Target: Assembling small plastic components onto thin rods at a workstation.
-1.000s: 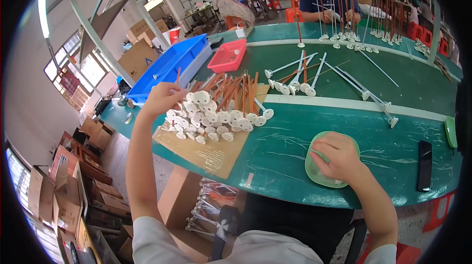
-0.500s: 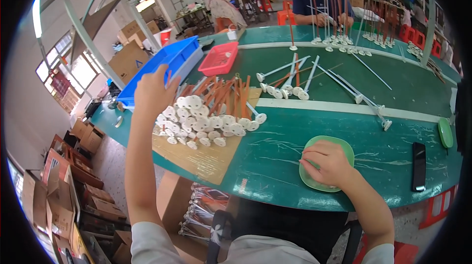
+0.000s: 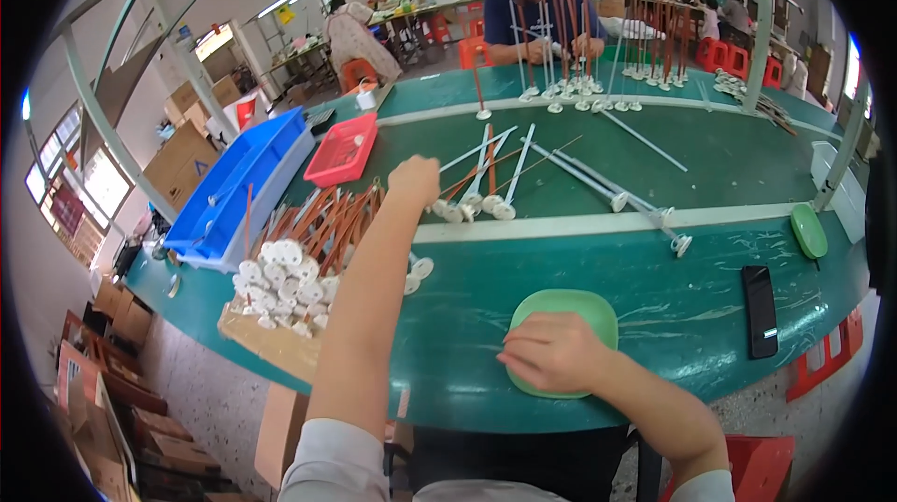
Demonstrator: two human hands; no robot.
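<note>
My left hand (image 3: 414, 181) is stretched over the table with its fingers curled downward, between a big pile and a small group of rods. What it holds, if anything, is hidden. Brown and grey rods (image 3: 322, 231) with round white holed bases (image 3: 280, 279) make up the pile on a cardboard sheet (image 3: 271, 341); my forearm covers part of it. Just right of my left hand lies the small group of white and brown rods (image 3: 517, 165) with similar bases. Over a green plate (image 3: 598, 315), my right hand (image 3: 551, 352) has its fingers pinched together; their contents cannot be made out.
A blue tray (image 3: 192, 236) and a pink basket (image 3: 327, 175) stand at the left. Loose rods (image 3: 579, 170) lie mid-table. A phone (image 3: 760, 315) and small green dish (image 3: 808, 231) are at the right. Across the table, a person (image 3: 537, 11) works among upright rods (image 3: 570, 44).
My left hand has moved from above the pile's left side, near the blue tray, rightward to the small rod group. The view has shifted right. My right hand stays over the green plate.
</note>
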